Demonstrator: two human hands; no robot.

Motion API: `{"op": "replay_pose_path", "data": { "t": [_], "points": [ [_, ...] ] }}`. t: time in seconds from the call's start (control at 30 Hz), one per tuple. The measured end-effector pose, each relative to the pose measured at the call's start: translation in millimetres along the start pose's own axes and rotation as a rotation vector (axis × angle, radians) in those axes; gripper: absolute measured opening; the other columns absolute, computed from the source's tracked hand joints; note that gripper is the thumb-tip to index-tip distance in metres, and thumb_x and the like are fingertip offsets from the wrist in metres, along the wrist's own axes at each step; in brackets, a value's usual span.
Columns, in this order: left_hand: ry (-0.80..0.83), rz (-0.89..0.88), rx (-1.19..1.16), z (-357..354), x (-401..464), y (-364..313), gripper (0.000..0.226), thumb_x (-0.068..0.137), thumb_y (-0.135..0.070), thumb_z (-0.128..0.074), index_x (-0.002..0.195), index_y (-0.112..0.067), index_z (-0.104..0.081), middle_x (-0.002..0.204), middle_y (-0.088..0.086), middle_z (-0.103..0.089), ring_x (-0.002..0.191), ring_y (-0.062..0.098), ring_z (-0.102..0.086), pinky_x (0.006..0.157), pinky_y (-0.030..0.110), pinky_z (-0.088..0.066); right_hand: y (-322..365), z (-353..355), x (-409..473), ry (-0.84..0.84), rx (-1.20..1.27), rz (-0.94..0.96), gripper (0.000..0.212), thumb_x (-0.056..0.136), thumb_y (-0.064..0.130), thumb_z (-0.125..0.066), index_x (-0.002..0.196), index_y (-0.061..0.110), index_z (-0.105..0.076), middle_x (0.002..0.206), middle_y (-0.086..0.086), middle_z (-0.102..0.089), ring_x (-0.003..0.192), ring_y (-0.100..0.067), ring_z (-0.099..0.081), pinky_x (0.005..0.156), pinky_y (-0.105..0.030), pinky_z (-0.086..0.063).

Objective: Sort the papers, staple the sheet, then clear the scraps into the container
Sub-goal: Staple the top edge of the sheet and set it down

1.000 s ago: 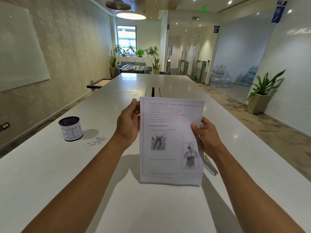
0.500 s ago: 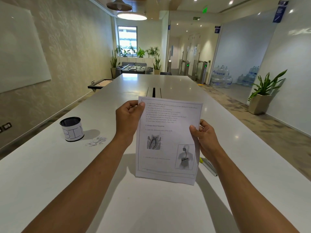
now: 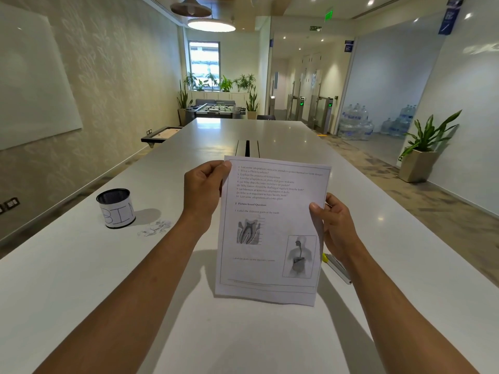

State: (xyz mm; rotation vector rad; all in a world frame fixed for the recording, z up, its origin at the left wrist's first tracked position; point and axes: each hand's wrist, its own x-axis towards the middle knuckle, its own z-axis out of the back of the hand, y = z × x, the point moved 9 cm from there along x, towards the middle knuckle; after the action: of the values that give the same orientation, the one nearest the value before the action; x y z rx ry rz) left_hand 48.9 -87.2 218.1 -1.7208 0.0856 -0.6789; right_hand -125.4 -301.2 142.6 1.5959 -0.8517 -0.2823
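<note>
I hold a printed worksheet upright above the long white table; it bears text, a tooth drawing and a body diagram. My left hand pinches its top left corner. My right hand grips its right edge at mid height. Whether more sheets lie behind the front one I cannot tell. A stapler with a yellow end lies on the table, partly hidden behind the paper and my right wrist. Far left stands a black container with a white label reading BIN, and small paper scraps lie just right of it.
A dark cable slot runs along the table's middle beyond the paper. A potted plant stands on the floor to the right, water bottles behind it. A small side table sits off the table's left edge.
My left hand slid up the sheet's left edge to its top corner, and the paper shifted slightly left and tilted. The container, scraps and stapler stayed put.
</note>
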Motion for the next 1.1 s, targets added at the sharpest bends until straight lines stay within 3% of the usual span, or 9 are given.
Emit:
{"op": "replay_pose_path", "data": {
  "t": [0.13,0.3,0.47,0.63,0.73,0.83,0.9,1.03,1.1],
  "points": [
    [0.0,-0.014,0.007,-2,-2,-2,0.022,0.094,-0.023,-0.058,0.078,-0.022,-0.073,0.072,-0.002,-0.071,0.068,0.017,-0.064,0.066,0.036,-0.051,3,0,0,-0.01,-0.003,0.011,0.078,0.054,0.048,-0.087,0.12,0.013,-0.062,0.117,-0.007,-0.07,0.102,-0.029,-0.07,0.079,-0.039,-0.059],
    [0.019,-0.003,-0.032,-6,-6,-6,0.019,0.095,-0.021,-0.057,0.087,-0.015,-0.073,0.073,-0.003,-0.072,0.066,0.011,-0.067,0.06,0.023,-0.052,3,-2,0,-0.018,-0.009,0.005,0.073,0.06,0.047,-0.083,0.121,0.013,-0.062,0.116,-0.006,-0.071,0.1,-0.031,-0.07,0.075,-0.039,-0.06],
    [0.105,-0.014,-0.096,-11,-11,-19,0.022,0.095,-0.019,-0.055,0.084,-0.014,-0.074,0.074,0.0,-0.074,0.068,0.014,-0.069,0.059,0.022,-0.053,12,7,4,-0.13,-0.076,0.043,0.038,0.083,0.015,-0.069,0.119,0.009,-0.059,0.103,-0.002,-0.072,0.1,-0.03,-0.066,0.078,-0.038,-0.054],
    [0.182,-0.096,0.018,-21,-15,-32,0.021,0.096,-0.019,-0.055,0.085,-0.016,-0.073,0.078,0.001,-0.075,0.073,0.018,-0.071,0.064,0.031,-0.057,67,-18,-1,-0.246,-0.485,0.306,0.051,0.084,0.042,-0.065,0.13,0.027,-0.049,0.131,0.003,-0.056,0.121,-0.016,-0.053,0.1,-0.035,-0.046],
    [0.215,-0.158,0.103,-26,-17,-38,0.019,0.096,-0.019,-0.055,0.089,-0.013,-0.072,0.082,0.002,-0.076,0.075,0.02,-0.072,0.068,0.038,-0.06,107,-40,-10,-0.319,-0.708,0.488,0.055,0.086,0.043,-0.064,0.135,0.027,-0.047,0.14,0.002,-0.049,0.13,-0.012,-0.041,0.106,-0.032,-0.033],
    [0.234,-0.212,0.181,-30,-19,-44,0.021,0.096,-0.022,-0.055,0.095,-0.009,-0.072,0.083,0.003,-0.075,0.076,0.019,-0.073,0.07,0.041,-0.061,125,-72,-13,-0.149,-0.782,0.554,0.042,0.088,0.044,-0.059,0.125,0.024,-0.06,0.131,0.002,-0.056,0.125,-0.01,-0.045,0.108,-0.039,-0.036],
    [0.26,-0.236,0.218,-34,-20,-46,0.023,0.095,-0.026,-0.055,0.096,-0.009,-0.072,0.084,0.006,-0.074,0.077,0.02,-0.073,0.07,0.045,-0.061,126,-96,-15,0.009,-0.837,0.557,0.034,0.088,0.043,-0.058,0.112,0.02,-0.068,0.117,0.0,-0.065,0.114,-0.017,-0.055,0.1,-0.043,-0.044],
    [0.276,-0.262,0.246,-39,-22,-47,0.025,0.095,-0.033,-0.055,0.099,-0.015,-0.071,0.086,0.006,-0.073,0.079,0.025,-0.072,0.069,0.05,-0.06,123,-117,-9,0.143,-0.841,0.436,0.024,0.086,0.039,-0.067,0.101,0.019,-0.066,0.1,0.004,-0.068,0.094,-0.011,-0.062,0.075,-0.01,-0.045],
    [0.273,-0.273,0.255,-40,-23,-48,0.025,0.095,-0.034,-0.054,0.1,-0.016,-0.071,0.086,0.005,-0.073,0.08,0.027,-0.072,0.069,0.05,-0.06,124,-120,-5,0.156,-0.832,0.419,0.024,0.084,0.039,-0.07,0.094,0.017,-0.065,0.091,0.004,-0.069,0.085,-0.011,-0.065,0.07,-0.013,-0.045]
  ]
}}
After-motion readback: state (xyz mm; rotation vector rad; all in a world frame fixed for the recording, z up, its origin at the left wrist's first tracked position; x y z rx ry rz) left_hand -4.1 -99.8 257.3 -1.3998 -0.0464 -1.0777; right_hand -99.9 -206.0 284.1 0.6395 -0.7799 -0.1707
